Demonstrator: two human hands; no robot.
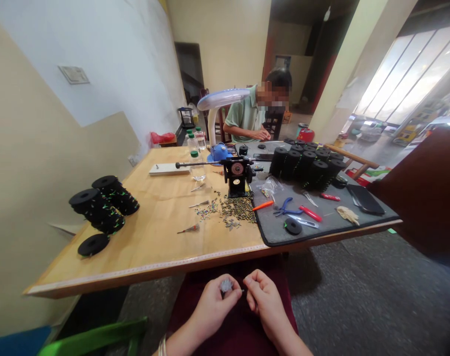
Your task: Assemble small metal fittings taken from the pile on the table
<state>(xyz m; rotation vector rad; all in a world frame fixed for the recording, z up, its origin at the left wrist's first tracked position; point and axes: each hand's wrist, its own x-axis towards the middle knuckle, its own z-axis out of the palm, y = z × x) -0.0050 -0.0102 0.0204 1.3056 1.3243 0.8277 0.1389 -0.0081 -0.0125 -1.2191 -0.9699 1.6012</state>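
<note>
Above my lap, my left hand (220, 299) is closed around a small pale grey bundle (226, 285), whose kind I cannot make out. A thin tip pokes out between its thumb and forefinger. Close by on the right, my right hand (261, 292) is pinched shut with its fingertips near that tip; whatever it holds is too small to see. On the table (158, 232) in front lie a pile of small dark-and-gold pieces (240, 208) and several thin pointed pieces with flared ends, one with an orange band (190, 229). Behind the pile stands a black hand-cranked winder (237, 175).
Stacks of black foam spools (99, 210) stand at left, more spools (302, 165) at right. The grey mat (269, 232) bears blue pliers (284, 206), a red-handled tool (311, 213) and a phone (364, 199). A lamp (212, 128) and bottles stand behind; a co-worker (247, 121) sits opposite.
</note>
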